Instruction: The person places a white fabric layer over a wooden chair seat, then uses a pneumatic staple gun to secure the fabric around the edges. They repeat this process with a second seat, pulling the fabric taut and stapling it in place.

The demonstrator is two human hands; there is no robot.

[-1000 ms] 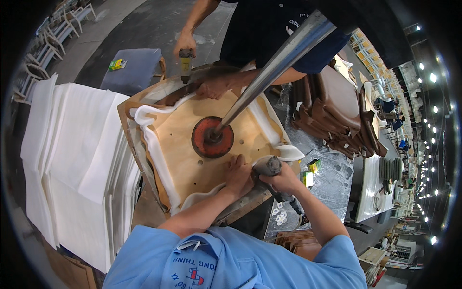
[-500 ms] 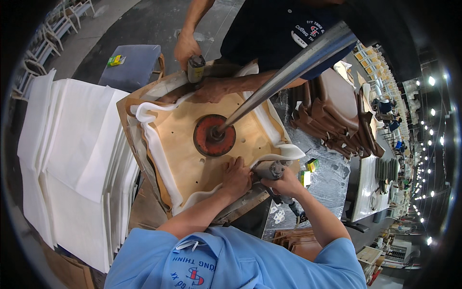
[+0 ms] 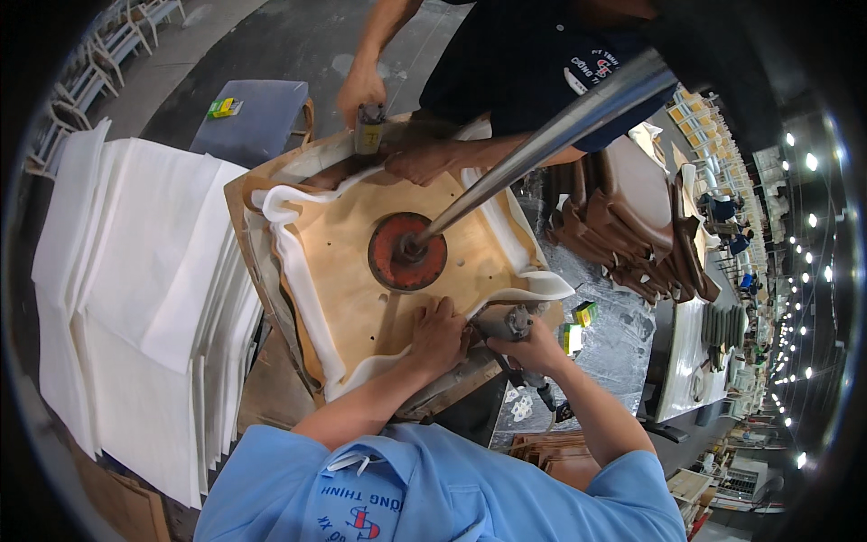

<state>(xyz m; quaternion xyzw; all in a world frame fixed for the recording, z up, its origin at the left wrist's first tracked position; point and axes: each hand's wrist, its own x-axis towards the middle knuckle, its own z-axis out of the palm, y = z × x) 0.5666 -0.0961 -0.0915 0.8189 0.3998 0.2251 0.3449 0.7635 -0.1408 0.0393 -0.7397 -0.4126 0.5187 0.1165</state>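
In my right hand (image 3: pixel 535 345) is a grey pneumatic staple gun (image 3: pixel 506 322), its nose at the near edge of a square wooden seat board (image 3: pixel 348 303). My left hand (image 3: pixel 440 336) is closed at that same edge, left of the gun's nose, fingers bent over the brown seat cover and white padding; its fingertips are partly hidden. White padding (image 3: pixel 307 289) folds up around the board. A red round press plate (image 3: pixel 407 252) on a metal rod (image 3: pixel 542 135) bears on the board's middle. Across from me, a co-worker's hand (image 3: pixel 361 92) grips another staple gun (image 3: pixel 368 128) at the far edge.
White foam sheets (image 3: pixel 144 280) are piled at left. Brown covered seats (image 3: pixel 623 199) are stacked at right. On the plastic-covered table (image 3: pixel 610 361) lie small yellow-green boxes (image 3: pixel 585 313). A grey-blue panel (image 3: pixel 248 122) stands at the far left. The rod slants toward the upper right.
My right hand and staple gun have shifted slightly along the near edge. The left hand keeps its place at the edge. The co-worker's gun stays near the far edge.
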